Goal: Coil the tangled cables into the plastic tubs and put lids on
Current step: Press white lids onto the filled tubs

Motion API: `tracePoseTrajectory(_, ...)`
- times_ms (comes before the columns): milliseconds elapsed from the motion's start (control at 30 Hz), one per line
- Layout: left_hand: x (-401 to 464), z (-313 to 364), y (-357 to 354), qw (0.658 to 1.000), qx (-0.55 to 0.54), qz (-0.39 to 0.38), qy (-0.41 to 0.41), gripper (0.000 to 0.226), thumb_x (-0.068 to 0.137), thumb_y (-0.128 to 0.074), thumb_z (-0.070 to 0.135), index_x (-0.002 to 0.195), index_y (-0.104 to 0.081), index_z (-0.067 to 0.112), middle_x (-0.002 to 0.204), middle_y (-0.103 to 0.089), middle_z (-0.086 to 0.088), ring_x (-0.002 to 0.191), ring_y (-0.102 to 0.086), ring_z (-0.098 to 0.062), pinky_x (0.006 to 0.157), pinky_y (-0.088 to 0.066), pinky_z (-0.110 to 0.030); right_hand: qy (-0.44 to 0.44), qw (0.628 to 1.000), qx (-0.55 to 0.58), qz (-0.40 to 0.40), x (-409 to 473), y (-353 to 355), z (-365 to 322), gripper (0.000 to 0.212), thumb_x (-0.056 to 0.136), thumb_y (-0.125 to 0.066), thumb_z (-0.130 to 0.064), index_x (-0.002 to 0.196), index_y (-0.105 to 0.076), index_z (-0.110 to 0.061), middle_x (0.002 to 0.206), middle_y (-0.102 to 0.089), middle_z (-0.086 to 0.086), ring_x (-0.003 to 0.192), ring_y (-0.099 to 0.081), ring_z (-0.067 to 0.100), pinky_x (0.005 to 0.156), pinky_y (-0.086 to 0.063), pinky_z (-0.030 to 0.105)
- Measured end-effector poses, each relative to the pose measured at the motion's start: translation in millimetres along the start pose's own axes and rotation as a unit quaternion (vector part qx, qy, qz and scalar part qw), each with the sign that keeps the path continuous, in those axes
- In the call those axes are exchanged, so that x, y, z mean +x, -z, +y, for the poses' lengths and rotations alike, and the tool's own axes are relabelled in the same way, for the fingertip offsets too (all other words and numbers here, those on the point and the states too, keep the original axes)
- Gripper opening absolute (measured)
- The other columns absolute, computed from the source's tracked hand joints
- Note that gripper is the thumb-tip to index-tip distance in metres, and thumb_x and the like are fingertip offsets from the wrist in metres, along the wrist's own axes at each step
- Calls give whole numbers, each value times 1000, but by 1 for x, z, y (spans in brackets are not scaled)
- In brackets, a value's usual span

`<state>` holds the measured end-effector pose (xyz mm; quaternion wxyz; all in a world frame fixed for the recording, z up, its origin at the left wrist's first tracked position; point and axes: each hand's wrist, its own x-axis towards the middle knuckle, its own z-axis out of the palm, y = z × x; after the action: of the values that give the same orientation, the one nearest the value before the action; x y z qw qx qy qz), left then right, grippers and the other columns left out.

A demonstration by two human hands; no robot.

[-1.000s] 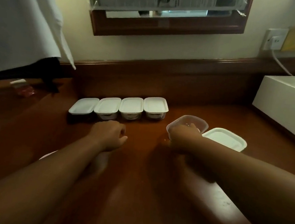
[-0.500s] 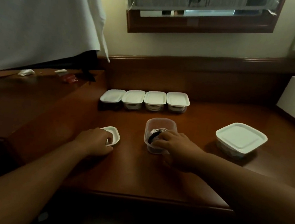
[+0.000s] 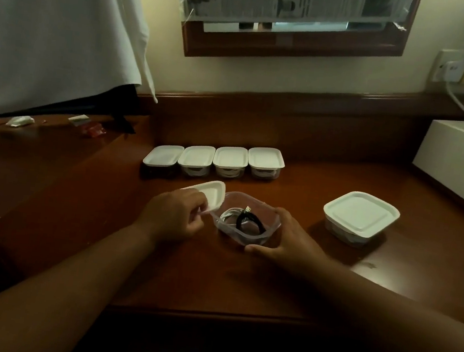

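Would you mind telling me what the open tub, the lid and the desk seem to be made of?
Tub: clear, glossy plastic, apparently; the cables show through its wall.
Lid: opaque white plastic, matte, with a moulded rim.
Desk: reddish-brown wood or veneer, polished, faintly reflective.

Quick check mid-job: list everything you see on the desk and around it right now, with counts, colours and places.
small lidded tubs: four, clear with white lids, row at desk back
open tub: one, clear, front centre, black and white cables coiled inside
loose lid: one, white, tilted at open tub's left rim
large lidded tub: one, white lid, right of open tub
box: one, white, far right
wall socket: one, white, plug and cord in it
cloth: white, hanging upper left
desk: brown wood
left hand: holds loose lid
right hand: grips open tub
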<state>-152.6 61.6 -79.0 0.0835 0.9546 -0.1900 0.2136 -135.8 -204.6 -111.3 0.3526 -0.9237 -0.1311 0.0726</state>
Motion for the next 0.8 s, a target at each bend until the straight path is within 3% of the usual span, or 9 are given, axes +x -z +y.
tracePoseTrajectory(167,22,26,-15,990,25,15,-136,15,73,-65,26,88,-65,23,84,-67,3,75,-64,-21,60,-49,-31,-5,1000,1,21,3,-2,7,112,75,-79,-50,157,-5,-27,159,-32,0,141,-40,23,110,-42,43)
tracePoseTrajectory(333,39,34,-28,976,45,-32,-209,16,71,-68,29,88,-65,28,90,-65,3,85,-63,-22,65,-46,-32,11,999,-27,33,2,-7,15,110,79,-75,-54,156,-1,-31,154,-41,1,136,-47,24,107,-45,42)
tracePoseTrajectory(467,50,32,-30,979,-41,-113,-167,12,76,-64,31,88,-67,32,103,-59,11,105,-52,-11,86,-41,-35,36,997,-45,42,1,-7,16,115,78,-72,-62,156,6,-30,152,-44,1,133,-48,23,108,-42,40)
tracePoseTrajectory(567,57,28,-32,969,-162,-155,-107,12,77,-63,44,85,-66,35,105,-57,16,108,-51,-4,94,-46,-39,49,995,-61,53,1,-10,17,112,78,-68,-67,157,1,-29,146,-49,2,128,-51,21,104,-45,37)
tracePoseTrajectory(633,63,28,-35,969,-202,-130,-63,27,76,-61,59,91,-65,36,108,-57,15,108,-53,-5,95,-46,-39,61,993,-75,66,2,-11,18,110,77,-65,-71,157,-3,-28,144,-51,2,126,-52,20,103,-45,38)
tracePoseTrajectory(700,70,27,-38,982,-131,-135,-23,59,71,-51,80,113,-61,41,129,-54,13,124,-47,-10,106,-39,-43,73,991,-85,77,3,-12,19,108,77,-64,-71,157,-4,-28,139,-55,1,121,-54,18,100,-47,38)
tracePoseTrajectory(800,79,25,-42,971,-9,-239,7,108,57,-24,101,149,-27,46,163,-17,13,151,-11,-12,119,-11,-50,81,989,-99,80,2,-12,19,107,79,-65,-67,157,-4,-27,136,-56,0,116,-54,16,96,-49,35)
